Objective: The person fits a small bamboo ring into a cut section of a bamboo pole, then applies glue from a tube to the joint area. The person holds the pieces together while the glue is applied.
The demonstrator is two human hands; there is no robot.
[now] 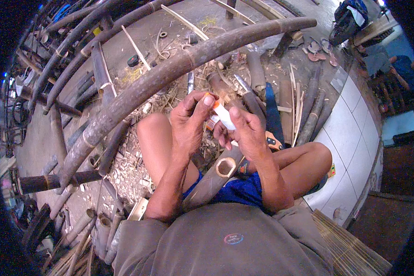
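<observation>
In front of my chest both hands meet on a small white bottle [223,115] with an orange cap [216,105]. My left hand [191,115] pinches the orange end between thumb and fingers. Wrapped around the white body is my right hand [246,129]. A small printed piece [211,122], partly hidden, shows between the hands; I cannot tell what it is. Below them, a thick bamboo pole [207,187] lies tilted across my lap, with a many-sided hole [226,167] cut into it.
A long curved bamboo pole [188,57] arches over the work area. Beyond my hands lie a knife [249,94], a handsaw [274,110] and bamboo lengths [313,112]. Shavings [124,161] cover the ground at left. White floor tiles [349,133] are at right; another person [398,69] sits far right.
</observation>
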